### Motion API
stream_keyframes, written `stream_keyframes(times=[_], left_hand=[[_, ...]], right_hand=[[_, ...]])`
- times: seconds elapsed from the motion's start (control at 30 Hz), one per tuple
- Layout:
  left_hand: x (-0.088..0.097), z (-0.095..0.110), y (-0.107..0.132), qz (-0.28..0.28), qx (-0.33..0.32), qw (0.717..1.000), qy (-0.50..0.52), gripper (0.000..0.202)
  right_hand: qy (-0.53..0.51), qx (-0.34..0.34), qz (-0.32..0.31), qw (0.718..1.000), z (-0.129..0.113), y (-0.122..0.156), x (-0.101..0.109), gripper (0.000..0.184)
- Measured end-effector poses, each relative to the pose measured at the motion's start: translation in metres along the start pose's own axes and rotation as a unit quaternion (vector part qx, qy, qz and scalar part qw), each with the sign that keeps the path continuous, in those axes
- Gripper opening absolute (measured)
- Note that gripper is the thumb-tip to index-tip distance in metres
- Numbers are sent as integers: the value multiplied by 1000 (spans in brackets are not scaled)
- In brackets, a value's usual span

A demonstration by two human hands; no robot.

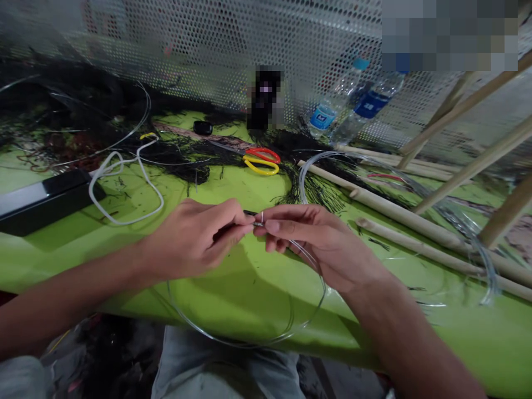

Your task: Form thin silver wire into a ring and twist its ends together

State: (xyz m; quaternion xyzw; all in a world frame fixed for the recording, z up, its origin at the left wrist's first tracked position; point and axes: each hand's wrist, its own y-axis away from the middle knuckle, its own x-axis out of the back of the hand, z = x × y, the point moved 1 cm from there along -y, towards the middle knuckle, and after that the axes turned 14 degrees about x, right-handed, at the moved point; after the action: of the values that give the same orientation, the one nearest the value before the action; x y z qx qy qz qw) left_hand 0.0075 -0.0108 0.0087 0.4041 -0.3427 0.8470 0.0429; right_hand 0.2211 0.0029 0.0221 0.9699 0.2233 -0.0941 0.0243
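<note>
My left hand [199, 238] and my right hand [320, 244] meet fingertip to fingertip above the green table [233, 277]. Both are closed in a pinch on a thin clear wire [257, 338], whose loop hangs down below the hands toward my lap. A small dark piece [250, 213] shows between the left fingertips where the wire ends meet; I cannot make out what it is. More of the clear wire coils [457, 216] away over the table to the right.
Scissors with red and yellow handles [261, 160] lie behind the hands among black fibres [187, 155]. A white cord [124, 188] and a black bar [41, 199] are at left. Wooden sticks [415, 221] cross the right side. Two water bottles [353, 105] stand against a perforated mesh wall.
</note>
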Motion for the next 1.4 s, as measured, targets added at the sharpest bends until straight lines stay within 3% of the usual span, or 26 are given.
stream_keyframes(times=[0.1,0.17,0.23,0.3,0.37,0.4,0.43,0.53,0.6,0.67,0.77,0.87,0.93,1.0,1.03,1.13,1.17,1.2,1.23,1.27,1.33,1.4], left_hand=[[0,-1,-1,4,14,1000,-8,10],[1,-1,-1,9,23,1000,-8,9],[2,-1,-1,14,32,999,-4,8],[2,-1,-3,14,42,999,-4,8],[1,-1,-4,5,52,999,-7,9],[1,-1,-4,1,54,999,-7,9],[1,-1,-4,0,53,999,-6,9],[3,-1,-3,13,31,999,7,9],[3,0,-1,12,14,1000,15,11],[2,0,0,0,3,1000,13,10],[0,-1,2,-10,-7,1000,1,8],[0,-2,2,-16,-9,1000,3,9],[0,-1,1,-25,2,1000,11,10],[1,0,0,-40,23,999,24,10],[2,1,0,-52,36,998,31,11],[2,5,-1,-75,74,993,50,13],[1,5,-1,-75,79,992,55,15],[1,5,-1,-71,80,993,58,16],[0,4,0,-66,76,993,57,16],[-1,3,0,-63,69,994,53,15],[-2,1,2,-48,47,997,35,13],[-4,-1,4,-19,14,1000,14,12]], right_hand=[[70,88,26,993,2,-1,-2,8],[192,172,38,965,2,3,-4,7],[347,277,41,895,0,10,-7,9],[476,376,14,795,-1,16,-8,19],[541,421,-31,728,-1,19,-7,26],[543,419,-42,726,-2,18,-5,26],[524,398,-42,752,-3,17,-4,23],[334,252,-43,907,-6,7,0,18],[202,144,-75,966,-8,0,1,28],[145,79,-113,980,-7,-4,1,35],[127,38,-143,981,-4,-6,2,40],[138,36,-148,979,-2,-5,2,41],[218,82,-151,961,-2,-2,1,37],[370,191,-141,898,-3,2,-1,31],[461,259,-132,839,-3,5,-3,29],[672,428,-99,596,-1,15,-9,26],[707,456,-92,534,1,17,-11,26],[722,470,-84,501,2,19,-13,26],[720,469,-76,506,3,20,-14,26],[703,449,-67,547,3,19,-13,26],[617,342,-61,706,1,16,-10,26],[452,185,-71,870,-1,11,-6,27]])
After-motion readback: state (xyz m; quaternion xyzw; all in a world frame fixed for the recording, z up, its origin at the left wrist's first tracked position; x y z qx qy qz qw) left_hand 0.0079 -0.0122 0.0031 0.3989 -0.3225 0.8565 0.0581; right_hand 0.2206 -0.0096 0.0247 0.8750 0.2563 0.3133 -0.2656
